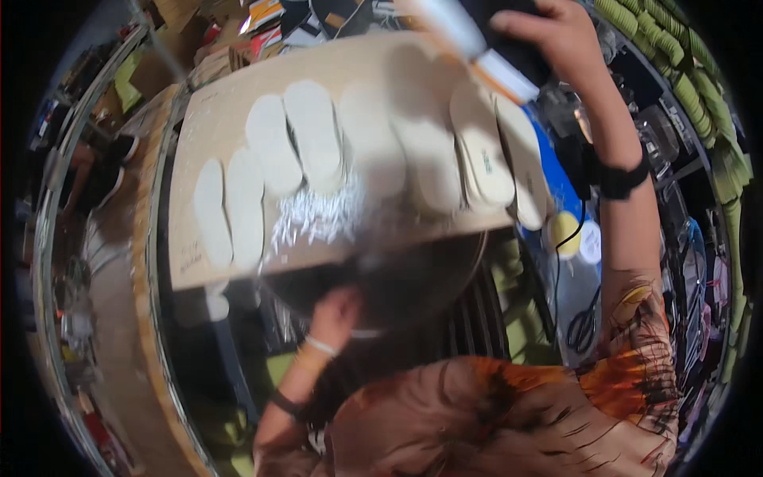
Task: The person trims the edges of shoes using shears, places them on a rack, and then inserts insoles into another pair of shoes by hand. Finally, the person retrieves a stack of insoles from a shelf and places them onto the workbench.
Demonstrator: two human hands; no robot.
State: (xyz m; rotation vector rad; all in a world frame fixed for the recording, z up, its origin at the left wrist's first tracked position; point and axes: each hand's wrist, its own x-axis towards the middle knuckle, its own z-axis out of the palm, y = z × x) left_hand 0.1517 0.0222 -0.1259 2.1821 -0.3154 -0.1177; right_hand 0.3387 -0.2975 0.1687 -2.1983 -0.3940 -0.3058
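Note:
A tan board fills the middle of the view, tilted, with several white shoe insoles lying side by side on it. A white streaky smear marks the board near its lower edge. My right hand is raised at the top right, shut on a blurred tool with a white and orange handle that reaches over the rightmost insoles. My left hand sits just below the board's near edge, against a dark round rim. Its fingers are hidden.
To the right lie a blue surface, a yellow round lid, a black cable and scissors. Green stacked pieces line the far right. Dark slats run under the board. Clutter lies at the top.

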